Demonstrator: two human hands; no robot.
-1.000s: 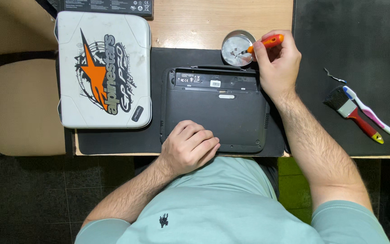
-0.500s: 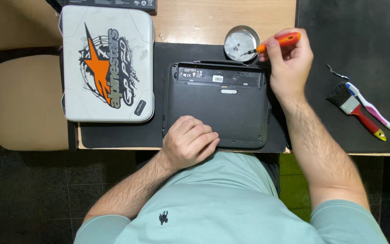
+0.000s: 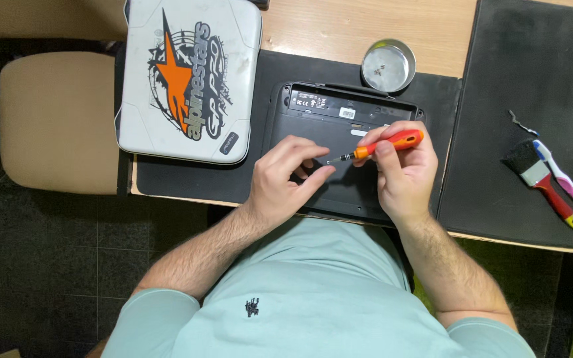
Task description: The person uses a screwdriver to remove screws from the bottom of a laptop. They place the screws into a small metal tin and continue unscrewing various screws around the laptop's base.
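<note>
Two hands work over the upturned black laptop (image 3: 339, 156) lying near centre on a black mat (image 3: 200, 179): the right hand (image 3: 402, 172) grasps an orange screwdriver (image 3: 382, 146), while the left hand (image 3: 286, 179) pinches its tip.

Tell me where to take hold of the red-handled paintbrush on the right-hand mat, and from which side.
Grip the paintbrush by its red handle, between the metal band and the yellow tip. It lies flat and slanted, bristles toward the table's far side, handle toward the near edge. Come from above and from its left: the toothbrush lies close along its right, while the black mat on the left is bare.
</note>
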